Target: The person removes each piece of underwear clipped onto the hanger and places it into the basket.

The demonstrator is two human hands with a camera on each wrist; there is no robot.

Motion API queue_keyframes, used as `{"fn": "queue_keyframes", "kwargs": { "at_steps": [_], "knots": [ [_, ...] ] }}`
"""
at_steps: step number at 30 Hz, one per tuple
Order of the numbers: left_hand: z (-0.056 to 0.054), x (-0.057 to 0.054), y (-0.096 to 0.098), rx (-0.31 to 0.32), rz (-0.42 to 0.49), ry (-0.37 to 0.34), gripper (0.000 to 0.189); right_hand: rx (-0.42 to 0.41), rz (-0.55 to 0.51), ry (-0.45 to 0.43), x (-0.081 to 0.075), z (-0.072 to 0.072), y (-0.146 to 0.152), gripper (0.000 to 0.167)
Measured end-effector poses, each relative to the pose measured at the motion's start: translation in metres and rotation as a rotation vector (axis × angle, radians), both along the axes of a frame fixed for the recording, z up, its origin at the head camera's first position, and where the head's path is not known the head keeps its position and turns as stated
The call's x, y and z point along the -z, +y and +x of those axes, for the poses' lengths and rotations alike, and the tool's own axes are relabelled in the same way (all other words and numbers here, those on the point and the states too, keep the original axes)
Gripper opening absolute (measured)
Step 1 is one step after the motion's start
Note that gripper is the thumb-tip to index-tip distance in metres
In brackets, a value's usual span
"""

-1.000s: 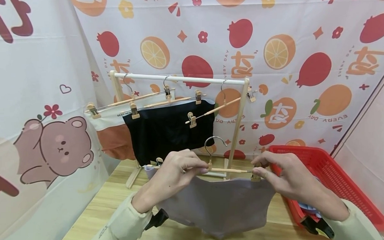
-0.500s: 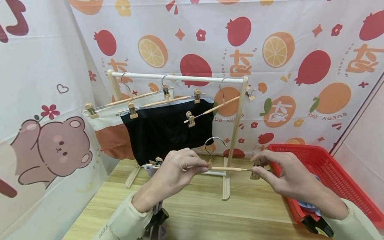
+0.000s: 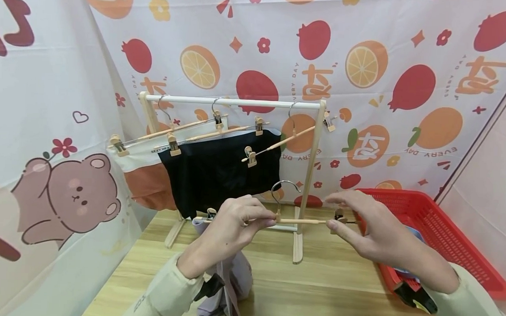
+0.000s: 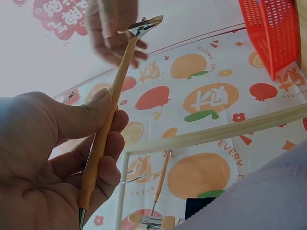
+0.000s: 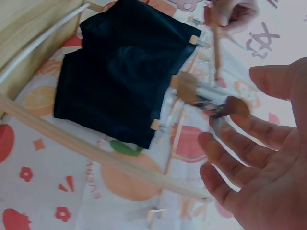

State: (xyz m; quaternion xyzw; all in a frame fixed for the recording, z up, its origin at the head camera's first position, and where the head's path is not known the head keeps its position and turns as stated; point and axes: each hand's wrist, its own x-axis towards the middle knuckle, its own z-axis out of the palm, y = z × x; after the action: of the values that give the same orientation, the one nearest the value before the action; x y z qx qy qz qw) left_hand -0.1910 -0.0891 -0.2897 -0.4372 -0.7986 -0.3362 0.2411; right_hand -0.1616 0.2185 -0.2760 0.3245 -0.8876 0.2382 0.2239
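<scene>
Left hand [image 3: 229,227] pinched a hanger [image 3: 303,221] | right hand [image 3: 380,234], fingers spread, held nothing beside the right-end clip [image 3: 340,215] | lavender garment [image 3: 241,276] drooped below the left end | a steady bar probably suited adjusting that clip

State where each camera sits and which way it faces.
Head: worn on the head, facing forward and down at the rack; left hand, right hand and sleeves show.
Left wrist: worn there, facing along the held hanger toward the right hand; left hand in front.
Right wrist: worn there, facing past the right hand to the black garment; left hand beyond.
Both wrist views share both hands and the hanger.
</scene>
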Motion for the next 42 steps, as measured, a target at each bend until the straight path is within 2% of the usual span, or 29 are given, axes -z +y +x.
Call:
{"fn": "queue_keyframes", "kwargs": {
  "at_steps": [3,6,9,18,25,33,36,42],
  "knots": [
    [-0.001,0.001,0.001,0.001,-0.002,-0.012,0.006,0.016,0.010,0.054,-0.004,0.005,-0.004,0.052],
    [-0.001,0.002,0.002,-0.006,-0.004,-0.022,0.006,-0.008,0.017,0.099,-0.007,0.009,-0.008,0.052],
    [0.000,0.002,0.003,-0.013,-0.008,-0.025,0.006,-0.041,0.024,0.104,-0.011,0.010,-0.014,0.049],
    [-0.002,0.002,0.005,-0.005,-0.020,-0.039,0.008,-0.056,-0.006,-0.018,-0.013,0.010,-0.040,0.037],
    [-0.003,0.003,0.008,0.009,-0.023,-0.017,0.008,-0.013,0.042,-0.088,-0.007,0.007,-0.055,0.036],
    [-0.002,0.003,0.009,0.002,-0.026,-0.018,0.008,-0.037,0.084,-0.161,-0.002,0.001,-0.062,0.025],
    [-0.002,0.003,0.010,0.005,-0.028,-0.018,0.007,-0.052,0.093,-0.143,0.002,-0.001,-0.063,0.021],
    [0.000,0.003,0.011,0.008,-0.032,-0.045,0.007,-0.065,0.084,-0.038,0.007,-0.004,-0.065,0.013]
  ]
}}
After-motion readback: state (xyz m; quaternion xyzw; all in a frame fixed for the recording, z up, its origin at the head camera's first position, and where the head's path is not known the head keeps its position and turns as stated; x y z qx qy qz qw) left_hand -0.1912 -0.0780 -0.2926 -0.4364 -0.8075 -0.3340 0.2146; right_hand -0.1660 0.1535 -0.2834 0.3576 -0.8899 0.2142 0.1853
